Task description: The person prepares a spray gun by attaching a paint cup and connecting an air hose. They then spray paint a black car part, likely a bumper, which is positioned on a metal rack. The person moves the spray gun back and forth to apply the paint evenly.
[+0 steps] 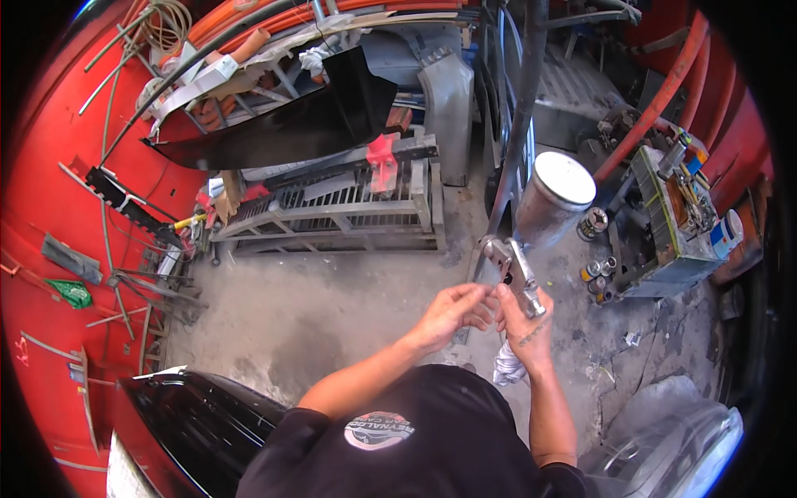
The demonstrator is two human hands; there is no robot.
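My right hand (pixel 525 319) grips a metal spray gun (pixel 515 270), which has a large silver cup (pixel 552 207) with a white lid on top. My left hand (pixel 461 311) is just left of the gun's handle, fingers curled and pinched close to my right thumb; whether they hold anything small is hidden. A crumpled white cloth (pixel 507 363) shows below my right hand. A dark upright pole (pixel 525 91) rises behind the gun and cup.
Ahead lie a metal frame (pixel 332 216) and a black body panel (pixel 274 141). Red walls (pixel 50 183) carry tubes and parts. At right stands a work stand (pixel 664 241) with cans and tools. A glossy black panel (pixel 191 423) and plastic-wrapped part (pixel 664 440) are near me.
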